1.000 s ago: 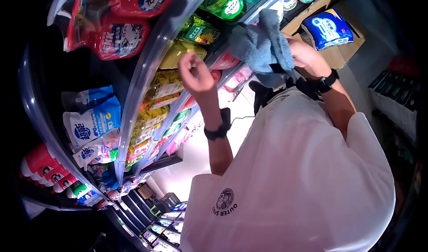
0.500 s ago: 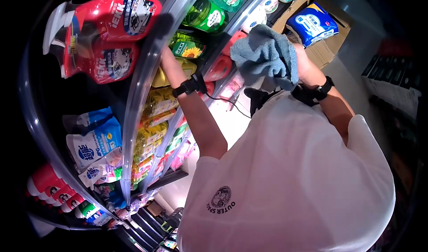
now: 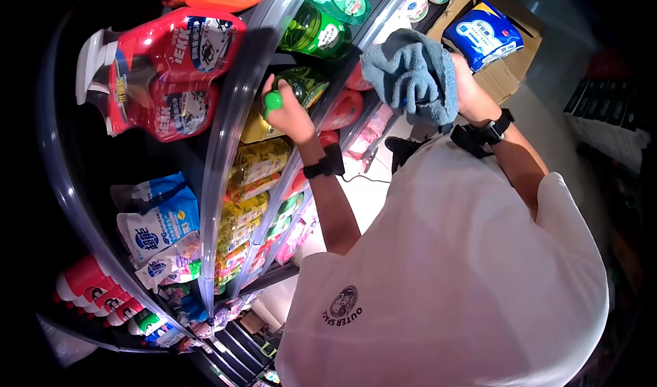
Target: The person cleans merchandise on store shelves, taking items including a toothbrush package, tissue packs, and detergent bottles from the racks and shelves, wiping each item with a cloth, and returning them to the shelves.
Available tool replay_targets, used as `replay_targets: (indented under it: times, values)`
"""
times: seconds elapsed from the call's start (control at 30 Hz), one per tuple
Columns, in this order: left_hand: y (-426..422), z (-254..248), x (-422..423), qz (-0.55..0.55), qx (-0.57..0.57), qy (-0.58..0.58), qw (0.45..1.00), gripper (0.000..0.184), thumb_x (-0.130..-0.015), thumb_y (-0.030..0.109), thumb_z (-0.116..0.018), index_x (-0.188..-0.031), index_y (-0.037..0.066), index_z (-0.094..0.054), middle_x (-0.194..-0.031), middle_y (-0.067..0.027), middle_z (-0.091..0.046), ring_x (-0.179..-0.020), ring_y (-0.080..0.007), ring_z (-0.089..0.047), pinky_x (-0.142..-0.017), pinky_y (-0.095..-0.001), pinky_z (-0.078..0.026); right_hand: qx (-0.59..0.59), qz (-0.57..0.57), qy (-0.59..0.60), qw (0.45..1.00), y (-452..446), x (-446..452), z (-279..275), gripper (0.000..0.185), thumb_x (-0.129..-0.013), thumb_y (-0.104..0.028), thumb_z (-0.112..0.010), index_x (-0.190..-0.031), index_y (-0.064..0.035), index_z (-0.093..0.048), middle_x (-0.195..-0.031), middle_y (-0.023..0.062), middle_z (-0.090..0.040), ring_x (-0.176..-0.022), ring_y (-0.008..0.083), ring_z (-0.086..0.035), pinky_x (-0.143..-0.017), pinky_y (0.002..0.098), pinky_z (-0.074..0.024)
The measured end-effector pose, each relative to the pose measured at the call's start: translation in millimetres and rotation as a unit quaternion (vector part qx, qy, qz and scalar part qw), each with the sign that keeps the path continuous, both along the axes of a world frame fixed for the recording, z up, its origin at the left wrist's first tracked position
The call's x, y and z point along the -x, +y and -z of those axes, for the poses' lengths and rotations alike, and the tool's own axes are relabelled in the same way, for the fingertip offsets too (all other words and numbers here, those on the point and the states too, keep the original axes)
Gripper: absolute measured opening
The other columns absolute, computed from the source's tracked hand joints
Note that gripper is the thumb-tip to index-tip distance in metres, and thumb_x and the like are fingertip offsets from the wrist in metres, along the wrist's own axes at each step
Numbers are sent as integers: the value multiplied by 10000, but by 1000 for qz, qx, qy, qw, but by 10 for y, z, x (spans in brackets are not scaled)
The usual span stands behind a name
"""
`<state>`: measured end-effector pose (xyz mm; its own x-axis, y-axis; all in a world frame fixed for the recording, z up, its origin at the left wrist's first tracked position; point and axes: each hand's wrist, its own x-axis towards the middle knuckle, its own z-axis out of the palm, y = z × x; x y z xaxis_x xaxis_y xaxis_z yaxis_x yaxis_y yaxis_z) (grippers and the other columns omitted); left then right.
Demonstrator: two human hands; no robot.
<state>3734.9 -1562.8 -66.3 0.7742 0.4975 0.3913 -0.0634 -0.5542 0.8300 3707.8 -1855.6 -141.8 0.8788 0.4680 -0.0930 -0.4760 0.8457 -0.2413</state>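
My left hand [image 3: 291, 115] is closed around the neck of a dish soap bottle [image 3: 308, 82], its green cap [image 3: 273, 100] showing between the fingers. The bottle lies within the shelf row, partly hidden by the hand. A bunched grey-blue cloth [image 3: 414, 75] hangs from my right hand [image 3: 465, 86], whose fingers are mostly behind it. Beside the left hand are a green bottle [image 3: 321, 38] and yellow bottles [image 3: 260, 160].
Clear plastic edging [image 3: 229, 134] runs along the shelves. Red spray bottles [image 3: 164, 72] and blue-white pouches [image 3: 164, 216] stand on the nearer shelf. A cardboard box [image 3: 506, 75] with a blue package [image 3: 482, 36] sits on the floor at the right.
My left hand has drawn back from deep in the shelf row, and the green cap now shows in it. The cloth remains in my right hand. The view has shifted slightly.
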Motion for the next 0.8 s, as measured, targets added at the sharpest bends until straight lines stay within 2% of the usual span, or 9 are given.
replay_targets:
  times: [0.1, 0.3, 0.37, 0.5, 0.57, 0.63, 0.67, 0.77, 0.8]
  values:
    - [9, 175, 56, 48, -111, -133, 984, 189, -842, 78, -687, -1001, -22, -689, -1030, -106, -670, -938, -232, -604, -885, -363, -464, -48, -8, 3, 999, 11, -127, 98, 373, -960, -245, -472, -1154, 43, -608, -1122, 179, -666, -990, 286, -651, -906, 409, -522]
    - [-172, 113, 211, 75, 56, -121, 988, 93, -813, 17, -700, -881, -20, -649, -1173, -124, -617, -1034, -246, -571, -928, -368, -450, -105, -20, -13, 994, 61, -212, 164, 346, -984, -195, -416, -1125, 62, -601, -1091, 185, -665, -969, 289, -650, -902, 421, -525]
    - [-135, 137, 255, 85, 70, -119, 987, 87, -809, -2, -702, -865, -14, -636, -1193, -129, -613, -1043, -237, -569, -909, -345, -455, 115, 24, 34, 992, 83, -156, -71, 341, -986, -189, -415, -1123, 62, -601, -1091, 185, -665, -970, 286, -649, -902, 413, -523]
    - [-129, -45, 435, 102, 84, -95, 987, 94, -827, 30, -689, -870, -9, -615, -1198, -87, -600, -1023, -196, -559, -896, -315, -447, -160, -71, -38, 984, 69, -32, -406, 342, -989, -200, -421, -1124, 57, -603, -1086, 173, -669, -965, 272, -651, -899, 396, -521]
    - [-244, -420, 613, 131, 269, 3, 954, 136, -859, 51, -662, -968, -7, -605, -1255, -120, -575, -1090, -190, -545, -961, -340, -425, -119, -78, -124, 982, 168, -174, -39, 337, -986, -220, -440, -1110, 50, -599, -1029, 162, -665, -922, 256, -648, -856, 374, -527]
    - [-226, -564, 784, 260, 333, 77, 903, 423, -787, -205, -475, -1121, 36, -571, -1231, -129, -523, -1165, -276, -544, -1053, -407, -400, -89, -88, -204, 971, 293, -205, 29, 326, -978, -239, -466, -1100, 39, -584, -961, 151, -650, -855, 237, -639, -786, 349, -530]
    - [-180, -505, 856, 329, 220, 72, 915, 482, -770, -233, -458, -1135, 63, -564, -1192, -126, -515, -1170, -304, -531, -1060, -446, -390, -5, -62, -188, 980, 363, -131, 77, 311, -949, -215, -503, -1135, 25, -569, -963, 126, -639, -864, 206, -623, -783, 313, -510]
    - [-314, -571, 1010, 429, 186, 108, 878, 237, -756, -12, -524, -985, 35, -562, -1155, -153, -542, -1129, -281, -527, -1029, -412, -387, 275, -177, -166, 930, 312, 135, -362, 347, -893, -145, -563, -1209, -3, -552, -1053, 39, -602, -954, 99, -561, -827, 229, -455]
    - [-438, -719, 1040, 433, 234, 138, 859, 185, -740, 56, -553, -923, 27, -558, -1147, -169, -547, -1112, -274, -529, -1027, -396, -377, 258, -217, -295, 894, 441, 45, -86, 436, -886, -176, -607, -1280, -8, -525, -1157, 7, -572, -1030, 52, -504, -885, 198, -417]
